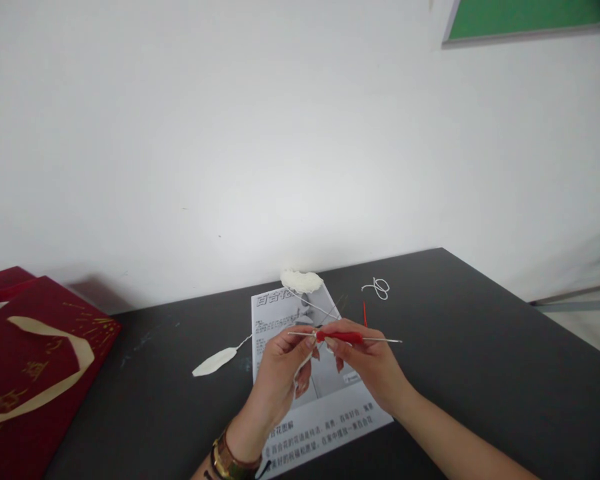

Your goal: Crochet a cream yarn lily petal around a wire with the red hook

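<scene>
My right hand [365,360] grips the red handle of a double-ended crochet hook [341,337], whose metal tips stick out to both sides. Close against it, my left hand [289,360] pinches white yarn [300,375] at the hook's left shaft, with fingers curled. Any stitches there are too small to make out. A strand runs from between the hands up to a white yarn skein [303,281] at the top of a printed sheet [325,417]. Left of the sheet lies a white crocheted petal [215,362] with a yarn tail.
A short loop of white yarn [380,289] and a thin red stick-like tool [365,313] lie on the dark table [460,373] to the right. Dark red gift bags [35,360] with a cream ribbon stand at the left edge. A white wall [280,133] rises behind.
</scene>
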Available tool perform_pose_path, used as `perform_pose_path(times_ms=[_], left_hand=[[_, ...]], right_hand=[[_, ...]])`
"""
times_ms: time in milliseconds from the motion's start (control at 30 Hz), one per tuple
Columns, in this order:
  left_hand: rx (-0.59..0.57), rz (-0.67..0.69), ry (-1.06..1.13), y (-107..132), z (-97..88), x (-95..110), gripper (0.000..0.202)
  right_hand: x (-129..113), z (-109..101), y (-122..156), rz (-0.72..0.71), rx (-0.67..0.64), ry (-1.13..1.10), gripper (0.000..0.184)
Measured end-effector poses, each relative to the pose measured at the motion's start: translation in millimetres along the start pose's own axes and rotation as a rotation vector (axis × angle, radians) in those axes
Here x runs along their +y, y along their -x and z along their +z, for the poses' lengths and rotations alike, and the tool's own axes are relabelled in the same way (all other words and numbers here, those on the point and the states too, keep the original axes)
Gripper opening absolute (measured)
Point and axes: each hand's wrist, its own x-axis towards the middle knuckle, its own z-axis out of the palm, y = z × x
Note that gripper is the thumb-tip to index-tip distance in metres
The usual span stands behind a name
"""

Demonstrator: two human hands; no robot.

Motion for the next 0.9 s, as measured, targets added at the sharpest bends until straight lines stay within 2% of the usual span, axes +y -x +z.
perform_pose_path(times_ms=[100, 167, 333, 400, 433, 533, 600, 633, 733, 900], left_hand=[[-0.052, -0.003, 0.036, 0, -0.2, 2, 0.023], [-0.077, -0.009, 0.067, -1, -1.0, 3, 0.024], [-0.091, -0.020, 0.157, -2, -6.8, 3, 0.020], [-0.095, -0.025, 0.190, -2, -9.6, 3, 0.018], [-0.098, -0.028, 0.208, -2, -11.0, 4, 0.018], [-0.109, -0.036, 0.252, 0, -13.7, 6, 0.020], [-0.127, -0.054, 0.258, 2, -14.0, 7, 0.022], [-0.139, -0.067, 0.251, 2, -13.5, 6, 0.022], [-0.165, -0.106, 0.217, 2, -10.6, 3, 0.018], [-0.138, -0.102, 0.204, 1, -6.6, -2, 0.015]], right_hand=[[0, 0, 2, -0.079, 0.006, 0.077, 0.016], [1, -1, 3, -0.193, -0.018, 0.155, 0.016], [4, -7, 9, -0.534, -0.220, 0.442, 0.036], [7, -8, 12, -0.594, -0.280, 0.500, 0.044], [9, -9, 13, -0.600, -0.267, 0.494, 0.045], [12, -7, 16, -0.521, -0.066, 0.350, 0.031], [11, -5, 14, -0.381, 0.052, 0.234, 0.015], [10, -4, 11, -0.282, 0.055, 0.185, 0.011], [5, 0, 2, -0.018, -0.024, 0.033, 0.018], [7, 0, -5, 0.196, -0.094, -0.273, 0.023]])
